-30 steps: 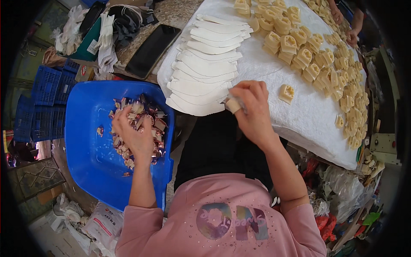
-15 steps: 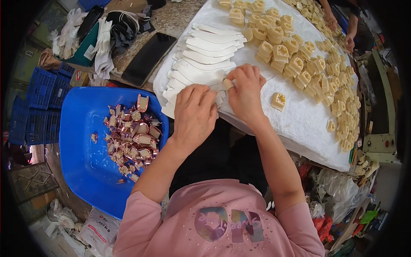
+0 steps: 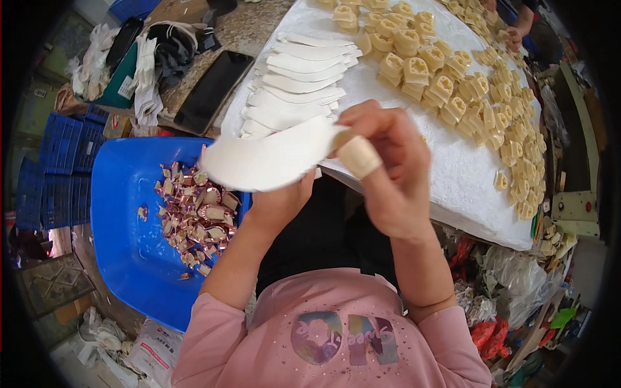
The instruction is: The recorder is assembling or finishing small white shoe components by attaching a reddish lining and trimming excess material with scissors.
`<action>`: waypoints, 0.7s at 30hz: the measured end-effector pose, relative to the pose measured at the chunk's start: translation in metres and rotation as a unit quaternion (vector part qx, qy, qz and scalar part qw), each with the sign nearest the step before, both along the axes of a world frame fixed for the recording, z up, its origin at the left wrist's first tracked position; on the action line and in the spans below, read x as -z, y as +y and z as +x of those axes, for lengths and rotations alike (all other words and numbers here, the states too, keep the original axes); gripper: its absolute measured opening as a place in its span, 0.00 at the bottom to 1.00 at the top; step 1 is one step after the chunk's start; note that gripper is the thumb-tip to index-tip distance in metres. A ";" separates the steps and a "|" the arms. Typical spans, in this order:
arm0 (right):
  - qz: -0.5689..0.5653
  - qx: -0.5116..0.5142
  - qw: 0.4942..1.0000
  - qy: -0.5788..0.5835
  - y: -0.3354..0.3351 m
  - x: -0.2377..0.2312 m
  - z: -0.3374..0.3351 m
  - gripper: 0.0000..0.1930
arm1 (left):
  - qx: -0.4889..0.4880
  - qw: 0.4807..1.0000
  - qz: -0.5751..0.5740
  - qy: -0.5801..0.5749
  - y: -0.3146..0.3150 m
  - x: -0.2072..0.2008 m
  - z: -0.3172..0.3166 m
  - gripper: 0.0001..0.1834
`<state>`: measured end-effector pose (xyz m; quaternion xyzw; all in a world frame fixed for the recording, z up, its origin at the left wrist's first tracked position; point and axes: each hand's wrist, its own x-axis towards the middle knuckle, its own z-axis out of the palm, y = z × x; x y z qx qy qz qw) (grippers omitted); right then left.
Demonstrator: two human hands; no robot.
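A curved white strip (image 3: 265, 158), leather-like and wide at its left end, is lifted above the near edge of the white-covered table. Its narrow right end is pinched between the fingers and thumb of my right hand (image 3: 394, 174). Around that thumb is a beige band. Beneath the strip is my left hand (image 3: 278, 204); its fingers are mostly hidden, so its grip cannot be made out. Just beyond lies an overlapping row of similar white strips (image 3: 304, 81) on the white cloth (image 3: 362, 110).
Many cream, hollow shaped pieces (image 3: 414, 71) spread over the table's right side. At left stands a blue tub (image 3: 123, 258) holding shiny pink-copper pieces (image 3: 200, 220). A black phone (image 3: 213, 90) lies behind it. Another person's hand (image 3: 514, 39) shows at the far right.
Both hands were low over the near end of the row of strips. Now one strip is raised toward me in my right hand, and my left hand has moved under it.
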<state>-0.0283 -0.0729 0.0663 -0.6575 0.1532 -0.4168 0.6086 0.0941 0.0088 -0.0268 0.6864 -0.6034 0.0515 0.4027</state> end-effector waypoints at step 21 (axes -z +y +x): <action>-0.383 0.175 0.835 0.354 -0.076 0.060 -0.122 0.17 | 0.199 0.649 0.070 0.730 -0.013 -0.026 -0.070 0.21</action>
